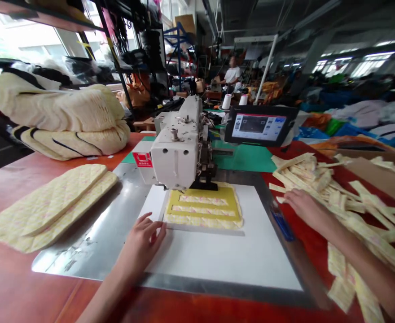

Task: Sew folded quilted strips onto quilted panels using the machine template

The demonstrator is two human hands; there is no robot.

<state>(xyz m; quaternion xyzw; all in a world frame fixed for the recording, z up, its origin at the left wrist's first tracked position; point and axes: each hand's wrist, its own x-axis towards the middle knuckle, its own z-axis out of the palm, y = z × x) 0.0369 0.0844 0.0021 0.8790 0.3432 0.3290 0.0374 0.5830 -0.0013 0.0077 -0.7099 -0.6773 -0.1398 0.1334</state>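
My left hand [146, 235] rests on the white plate [211, 258] by the left edge of a yellow slotted template [202, 217]. Its fingers are apart and hold nothing. Pale yellow quilted fabric [204, 221] shows through the template's slots and around its edge. A white sewing machine's head [175, 157] stands over the template's back edge. At the right, my right hand [301, 205] reaches to a heap of quilted fabric strips [305, 172], its fingertips closed on the end of one strip. Blue-handled snips [281, 223] lie just below that hand.
Quilted oval pads [52, 202] lie at the left, with tall stacks of padded pieces [72, 116] behind. A control screen [260, 125] stands to the machine's right, near white thread cones [226, 101]. A cardboard box [382, 177] sits at far right. Another person [232, 74] works in the background.
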